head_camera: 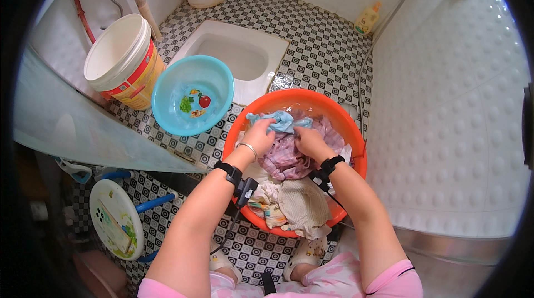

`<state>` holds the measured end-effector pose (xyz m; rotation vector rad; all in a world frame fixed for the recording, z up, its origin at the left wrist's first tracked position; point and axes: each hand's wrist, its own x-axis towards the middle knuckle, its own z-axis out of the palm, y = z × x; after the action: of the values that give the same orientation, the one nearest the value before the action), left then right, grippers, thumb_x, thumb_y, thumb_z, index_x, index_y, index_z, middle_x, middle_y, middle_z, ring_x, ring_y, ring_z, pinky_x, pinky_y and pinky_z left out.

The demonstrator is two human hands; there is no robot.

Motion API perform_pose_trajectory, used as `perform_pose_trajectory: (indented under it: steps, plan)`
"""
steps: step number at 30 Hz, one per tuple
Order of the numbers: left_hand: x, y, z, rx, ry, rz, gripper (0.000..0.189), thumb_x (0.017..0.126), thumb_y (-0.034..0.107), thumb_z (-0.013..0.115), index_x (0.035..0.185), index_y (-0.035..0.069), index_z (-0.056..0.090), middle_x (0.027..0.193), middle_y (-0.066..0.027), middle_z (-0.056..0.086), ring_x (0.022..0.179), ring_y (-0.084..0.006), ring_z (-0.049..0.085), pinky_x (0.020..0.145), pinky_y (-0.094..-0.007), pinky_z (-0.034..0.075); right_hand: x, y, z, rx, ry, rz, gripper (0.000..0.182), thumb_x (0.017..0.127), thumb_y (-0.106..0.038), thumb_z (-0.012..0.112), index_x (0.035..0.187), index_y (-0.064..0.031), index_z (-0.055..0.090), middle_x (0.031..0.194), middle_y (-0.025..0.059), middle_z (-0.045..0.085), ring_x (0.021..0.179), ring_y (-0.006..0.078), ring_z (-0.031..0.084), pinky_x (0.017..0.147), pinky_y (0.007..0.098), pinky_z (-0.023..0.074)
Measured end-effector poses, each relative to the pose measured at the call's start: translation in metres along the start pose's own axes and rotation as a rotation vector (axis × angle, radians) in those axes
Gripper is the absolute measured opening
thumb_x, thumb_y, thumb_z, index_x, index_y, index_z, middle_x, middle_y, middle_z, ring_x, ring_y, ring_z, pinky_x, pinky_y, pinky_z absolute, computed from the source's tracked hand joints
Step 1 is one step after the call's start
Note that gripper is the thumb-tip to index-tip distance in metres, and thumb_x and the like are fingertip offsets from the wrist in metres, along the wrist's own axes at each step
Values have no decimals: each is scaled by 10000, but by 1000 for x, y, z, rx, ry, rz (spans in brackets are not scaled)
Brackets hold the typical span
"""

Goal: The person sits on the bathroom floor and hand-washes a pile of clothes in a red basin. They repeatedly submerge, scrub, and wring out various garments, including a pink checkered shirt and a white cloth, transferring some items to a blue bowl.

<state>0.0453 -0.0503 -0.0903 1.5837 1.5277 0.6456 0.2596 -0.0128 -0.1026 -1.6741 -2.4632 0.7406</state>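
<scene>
An orange plastic basin (296,97) full of wet clothes stands on the floor before me. Near its far side my left hand (260,134) grips a small light blue cloth (280,122), and my right hand (309,141) holds the same cloth's right end. Beneath both hands lies a pink-purple plaid garment (288,158) in the water. Closer to me, a cream knitted garment (304,202) hangs partly over the near rim, beside a white cloth with coloured patches (267,210). The fingertips are partly hidden by the fabric.
A turquoise basin (194,74) sits left of the orange one, beside a squat toilet (273,49) and a white bucket (135,68). A round-topped stool (104,218) lies tipped at lower left. At the right, a grey hose (362,77) runs along the wall; a yellow bottle (367,20) stands behind.
</scene>
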Motion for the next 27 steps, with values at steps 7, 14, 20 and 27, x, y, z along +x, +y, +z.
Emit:
perform_pose_trajectory:
  steps: [7,14,20,27]
  plan:
    - [-5,-9,8,248,-125,-217,514,836,297,627,1321,165,516,1325,-176,465,1160,-385,518,1008,-413,426,9,2,-11,377,-59,-61,201,815,-193,652,910,-29,583,766,60,584,707,168,554,641,313,459]
    - [0,10,-11,435,251,123,307,853,318,620,1017,59,647,902,-164,635,970,-316,611,818,-416,490,9,-26,-68,966,64,-72,90,956,-144,557,961,-68,508,841,-42,526,784,53,479,699,219,414]
    - [19,40,-37,-488,253,29,271,887,260,591,947,-2,621,761,-153,647,667,-249,611,641,-361,488,2,-46,-109,388,156,-196,341,794,-81,707,1052,-44,488,902,89,561,807,210,568,742,325,471]
    - [14,70,-52,-265,288,111,336,855,271,647,999,-28,592,844,-177,660,761,-265,643,701,-372,506,2,-2,-83,-85,450,-294,494,664,5,703,1105,-67,493,1066,174,538,955,381,551,813,424,480]
